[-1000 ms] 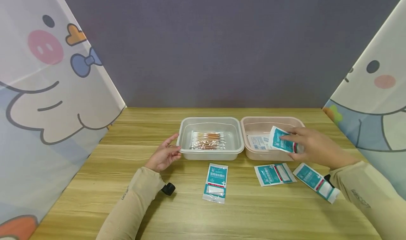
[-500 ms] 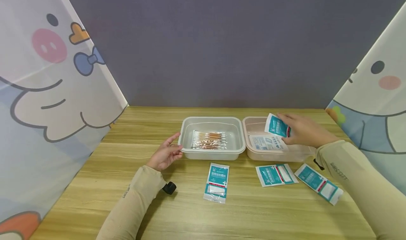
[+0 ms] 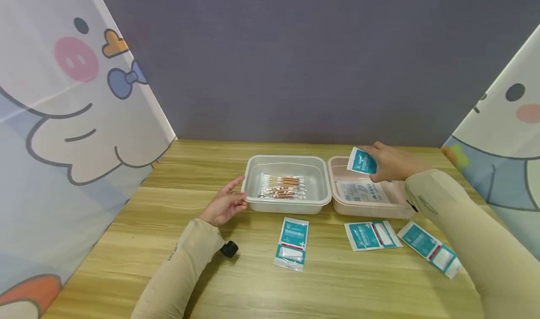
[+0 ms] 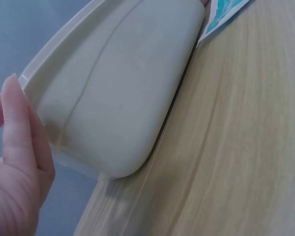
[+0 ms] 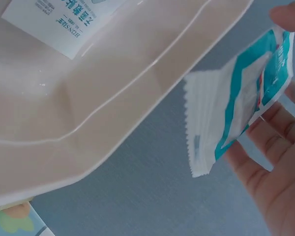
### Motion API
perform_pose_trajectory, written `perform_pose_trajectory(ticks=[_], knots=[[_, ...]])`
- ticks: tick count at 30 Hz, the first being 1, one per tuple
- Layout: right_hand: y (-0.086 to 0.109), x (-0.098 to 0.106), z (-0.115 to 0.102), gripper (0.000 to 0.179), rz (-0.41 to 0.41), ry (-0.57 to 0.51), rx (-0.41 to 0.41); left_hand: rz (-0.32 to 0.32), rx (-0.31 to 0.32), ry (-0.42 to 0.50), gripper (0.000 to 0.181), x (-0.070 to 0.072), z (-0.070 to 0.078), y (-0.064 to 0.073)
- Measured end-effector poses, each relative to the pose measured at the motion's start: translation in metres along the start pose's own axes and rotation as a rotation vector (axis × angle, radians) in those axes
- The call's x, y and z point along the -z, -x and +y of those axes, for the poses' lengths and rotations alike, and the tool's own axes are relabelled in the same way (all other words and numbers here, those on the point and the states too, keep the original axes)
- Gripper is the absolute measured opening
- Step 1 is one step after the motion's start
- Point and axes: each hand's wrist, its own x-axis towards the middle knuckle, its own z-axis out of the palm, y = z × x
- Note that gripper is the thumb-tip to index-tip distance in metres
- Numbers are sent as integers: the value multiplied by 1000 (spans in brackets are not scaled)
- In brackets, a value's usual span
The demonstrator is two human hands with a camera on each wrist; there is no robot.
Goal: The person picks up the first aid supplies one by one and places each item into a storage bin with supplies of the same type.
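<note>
My right hand (image 3: 390,162) pinches a teal-and-white dressing packet (image 3: 363,162) over the back of the pink plastic bin (image 3: 371,211). The right wrist view shows this packet (image 5: 246,98) bent between thumb and fingers, beside the bin's rim (image 5: 123,140). Inside the pink bin lies a white packet (image 3: 363,191) printed in blue. My left hand (image 3: 223,204) touches the left side of the white plastic bin (image 3: 287,208), its fingers fairly straight at the rim, as the left wrist view also shows. That bin contains a clear pack of cotton swabs (image 3: 282,187).
The two bins stand side by side on a wood-grain table (image 3: 329,291). In front of them lie three more dressing packets: one upright (image 3: 292,244), one sideways (image 3: 373,235) and one slanted (image 3: 430,248) by the right sleeve. A grey panel (image 3: 295,66) rises behind.
My right hand has carried the dressing packet from the front right of the pink bin up toward its back, uncovering the white packet inside. The left hand stays at the white bin.
</note>
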Motion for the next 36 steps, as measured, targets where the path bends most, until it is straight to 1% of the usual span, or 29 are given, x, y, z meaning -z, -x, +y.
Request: perform_pose_trajectory(ticks=[5, 7, 13, 19, 24, 26, 28, 31, 33, 36], knots=[[-11, -5, 2, 87, -110, -28, -80, 7, -2, -4, 66, 0, -1, -1], [-15, -8, 3, 87, -137, -39, -88, 8, -4, -7, 66, -1, -1, -1], [-22, -16, 3, 86, -159, -65, -61, 3, -6, -10, 66, -2, -1, -1], [-28, -23, 3, 85, -182, -61, -81, 9, -6, -14, 67, -3, 0, -1], [-33, -25, 2, 85, -234, -55, -91, 13, -1, -15, 67, -2, 1, -1], [-35, -25, 2, 83, -261, -62, -77, 13, -1, -15, 66, -3, 1, 0], [-37, -26, 2, 82, -289, -85, -58, 13, -3, -14, 66, -3, 1, 0], [-40, -27, 2, 81, -327, -125, -56, 11, -4, -17, 66, -3, 0, -1], [-42, -28, 1, 82, -342, -141, -62, 10, -3, -18, 66, -3, 0, -1], [-44, -28, -2, 82, -354, -133, -52, 16, -2, -18, 66, -2, 0, -1]])
